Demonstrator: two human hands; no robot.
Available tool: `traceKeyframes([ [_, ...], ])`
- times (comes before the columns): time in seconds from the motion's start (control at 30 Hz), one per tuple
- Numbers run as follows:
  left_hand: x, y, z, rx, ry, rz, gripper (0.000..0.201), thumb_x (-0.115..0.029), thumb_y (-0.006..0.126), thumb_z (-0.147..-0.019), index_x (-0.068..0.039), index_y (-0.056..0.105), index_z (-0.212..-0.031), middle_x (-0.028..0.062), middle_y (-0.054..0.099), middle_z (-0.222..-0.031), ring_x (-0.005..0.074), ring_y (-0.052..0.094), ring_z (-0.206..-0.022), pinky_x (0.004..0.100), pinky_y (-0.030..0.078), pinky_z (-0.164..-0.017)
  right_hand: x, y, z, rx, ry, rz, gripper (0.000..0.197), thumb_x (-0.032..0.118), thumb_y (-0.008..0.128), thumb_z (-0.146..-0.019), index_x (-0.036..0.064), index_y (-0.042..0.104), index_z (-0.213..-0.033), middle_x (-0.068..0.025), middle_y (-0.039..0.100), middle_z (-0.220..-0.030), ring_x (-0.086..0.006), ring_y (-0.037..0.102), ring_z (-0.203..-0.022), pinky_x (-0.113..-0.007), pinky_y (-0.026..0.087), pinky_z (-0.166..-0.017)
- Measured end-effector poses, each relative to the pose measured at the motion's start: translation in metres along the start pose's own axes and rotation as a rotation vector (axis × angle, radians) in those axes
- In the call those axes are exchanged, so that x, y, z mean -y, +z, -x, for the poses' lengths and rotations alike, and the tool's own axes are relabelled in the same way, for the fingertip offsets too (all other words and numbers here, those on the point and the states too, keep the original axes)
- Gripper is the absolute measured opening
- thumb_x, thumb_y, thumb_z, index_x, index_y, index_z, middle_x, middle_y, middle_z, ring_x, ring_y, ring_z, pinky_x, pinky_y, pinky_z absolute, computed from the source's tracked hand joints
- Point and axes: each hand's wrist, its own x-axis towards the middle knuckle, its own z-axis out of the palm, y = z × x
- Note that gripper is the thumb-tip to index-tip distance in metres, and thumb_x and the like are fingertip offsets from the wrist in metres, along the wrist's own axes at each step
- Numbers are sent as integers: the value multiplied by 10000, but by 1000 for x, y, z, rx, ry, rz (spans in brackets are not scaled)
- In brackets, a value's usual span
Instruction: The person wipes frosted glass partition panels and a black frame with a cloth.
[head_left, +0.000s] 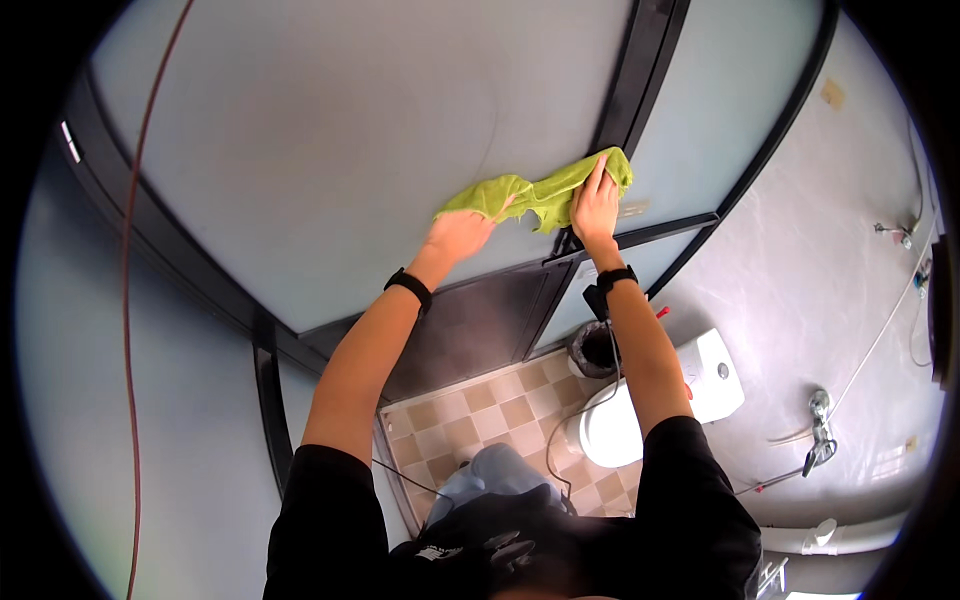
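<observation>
A yellow-green cloth [555, 190] stretches between my two hands against a frosted glass door with a dark frame. My left hand [462, 235] grips the cloth's left end over the pane [380, 130], its fingers partly hidden in the folds. My right hand [596, 205] holds the other end, pressing it with long fingers to the dark upright frame [640, 75]. Between the hands a loose edge of cloth hangs down. Each wrist wears a black band.
Below right stand a white toilet [612, 430] and a dark lined waste bin [594, 350] on checkered floor tiles [480, 420]. A shower tap [820, 440] is fixed to the grey wall at right. A reddish cord [128, 250] hangs at far left.
</observation>
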Motion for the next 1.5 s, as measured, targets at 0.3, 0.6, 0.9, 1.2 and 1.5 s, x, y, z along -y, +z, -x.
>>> traceKeyframes([
  [0.3, 59, -105, 25, -273, -260, 13, 568, -382, 504, -961, -209, 367, -1484, 81, 605, -599, 289, 583, -519, 431, 463, -496, 107, -16, -66, -200, -62, -275, 685, 163, 522, -896, -105, 231, -1456, -309, 445, -1258, -452, 448, -1071, -511, 354, -982],
  [0.6, 203, -208, 85, -1043, -239, -460, 374, -192, 597, -845, -76, 596, -1200, 171, 662, -994, 339, 630, -870, 449, 478, -763, 326, -67, -148, -402, -123, -460, 729, 279, 526, -883, -118, 266, -1438, -347, 434, -1317, -485, 400, -1232, -581, 224, -1083],
  [0.9, 210, -167, 164, -779, -475, -433, 634, -233, 542, -875, -83, 353, -1461, 170, 681, -862, 358, 651, -792, 447, 498, -726, 395, -45, -85, -349, -348, -478, 743, 349, 530, -867, 12, 299, -1488, -258, 551, -1294, -417, 490, -1230, -606, 276, -1073],
  [1.2, 125, -8, 259, -445, -721, -58, 623, -316, 523, -874, 40, 438, -1379, 288, 462, -1354, 467, 401, -1278, 547, 285, -1084, 388, 35, 79, 19, -593, -571, 698, 289, 626, -820, 107, 407, -1457, -164, 463, -1425, -394, 461, -1271, -577, 337, -1061],
  [1.5, 77, 10, 301, -241, -686, -38, 566, -200, 560, -875, 32, 441, -1378, 249, 509, -1317, 430, 472, -1207, 517, 351, -1042, 344, 34, 131, 359, -669, -757, 589, 140, 629, -823, 167, 501, -1397, -150, 548, -1313, -364, 516, -1186, -483, 414, -1013],
])
